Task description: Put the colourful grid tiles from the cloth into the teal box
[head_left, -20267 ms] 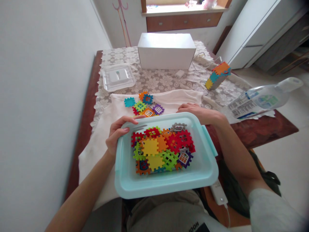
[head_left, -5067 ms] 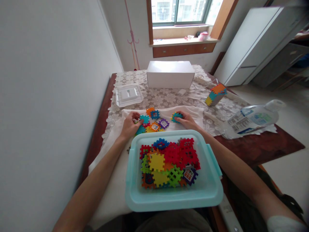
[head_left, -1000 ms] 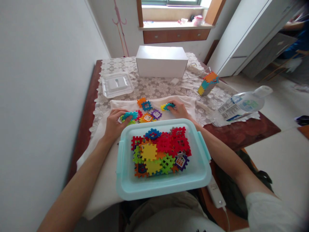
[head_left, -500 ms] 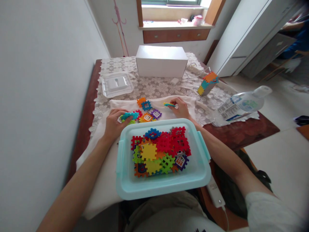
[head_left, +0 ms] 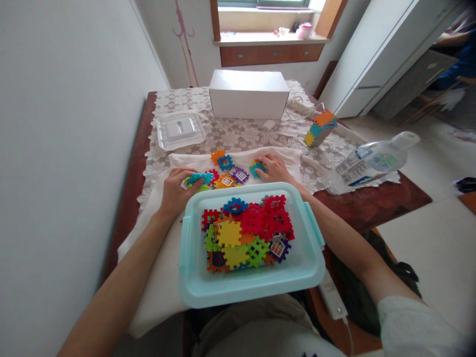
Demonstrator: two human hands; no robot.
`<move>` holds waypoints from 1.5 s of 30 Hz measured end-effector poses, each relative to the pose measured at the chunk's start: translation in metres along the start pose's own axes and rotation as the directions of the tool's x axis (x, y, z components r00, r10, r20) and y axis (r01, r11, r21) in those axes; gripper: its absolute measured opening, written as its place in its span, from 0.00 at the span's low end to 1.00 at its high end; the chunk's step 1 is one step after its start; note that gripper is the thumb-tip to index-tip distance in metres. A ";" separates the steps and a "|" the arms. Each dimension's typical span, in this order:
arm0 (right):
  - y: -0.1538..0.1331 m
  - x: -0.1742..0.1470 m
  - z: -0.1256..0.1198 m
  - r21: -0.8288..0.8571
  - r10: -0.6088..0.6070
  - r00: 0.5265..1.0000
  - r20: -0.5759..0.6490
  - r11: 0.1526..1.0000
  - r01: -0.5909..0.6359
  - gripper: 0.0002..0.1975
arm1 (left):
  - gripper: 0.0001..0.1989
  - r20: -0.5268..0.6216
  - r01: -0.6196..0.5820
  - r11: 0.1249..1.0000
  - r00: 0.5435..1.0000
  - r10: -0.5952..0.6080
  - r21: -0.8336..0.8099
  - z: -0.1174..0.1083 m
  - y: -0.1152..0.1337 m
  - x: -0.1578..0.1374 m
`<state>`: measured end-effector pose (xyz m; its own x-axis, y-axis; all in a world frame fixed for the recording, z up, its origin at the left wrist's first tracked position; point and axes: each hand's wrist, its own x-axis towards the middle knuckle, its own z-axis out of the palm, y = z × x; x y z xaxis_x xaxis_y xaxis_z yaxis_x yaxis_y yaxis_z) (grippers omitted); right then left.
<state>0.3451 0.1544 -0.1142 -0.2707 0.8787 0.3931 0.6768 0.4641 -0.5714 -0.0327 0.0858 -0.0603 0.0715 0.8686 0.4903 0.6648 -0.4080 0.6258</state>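
Observation:
At the left of the white cloth, my left hand (head_left: 176, 191) is closed around a small stack of interlocking plastic building tiles (head_left: 199, 177), turquoise on top with lime green below. My right hand (head_left: 274, 167) grips a turquoise and yellow tile pair (head_left: 256, 169) between thumb and fingers, low over the cloth; its palm side is hidden. Between the hands lie loose tiles: an orange one (head_left: 216, 157), a blue one (head_left: 225, 162), a purple one with a white window (head_left: 240, 175) and an orange one with a white window (head_left: 226, 181).
A pale turquoise tub lid or tray (head_left: 193, 287) full of colourful tiles sits in front of my body. Behind are a clear plastic lid (head_left: 181, 130) and a white box (head_left: 249, 99). An assembled tile block (head_left: 320, 129) and a large clear bottle (head_left: 372, 161) stand at right.
My right hand has turned and lowered, so the turquoise and yellow tiles went from edge-on to showing their flat face. My left hand stays where it was.

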 end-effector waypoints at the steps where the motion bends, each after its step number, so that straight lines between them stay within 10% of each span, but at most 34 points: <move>1: 0.001 0.000 0.000 -0.005 0.010 1.000 0.002 1.000 -0.010 0.18 | 0.09 -0.006 0.000 1.000 1.000 0.000 0.001 0.000 0.000 0.000; 13: -0.006 -0.001 -0.003 0.316 -0.016 0.999 -0.043 0.948 0.029 0.16 | 0.10 -0.024 -0.025 1.000 0.999 0.025 -0.004 0.000 -0.005 -0.001; 45: 0.001 0.007 -0.007 0.152 -0.002 0.993 -0.118 0.988 0.020 0.03 | 0.06 -0.063 -0.141 0.989 0.988 0.139 -0.042 0.003 -0.009 -0.001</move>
<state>0.3490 0.1597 -0.1068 -0.1899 0.8584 0.4765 0.5590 0.4935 -0.6663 -0.0363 0.0892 -0.0688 0.1161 0.7843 0.6094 0.6161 -0.5381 0.5752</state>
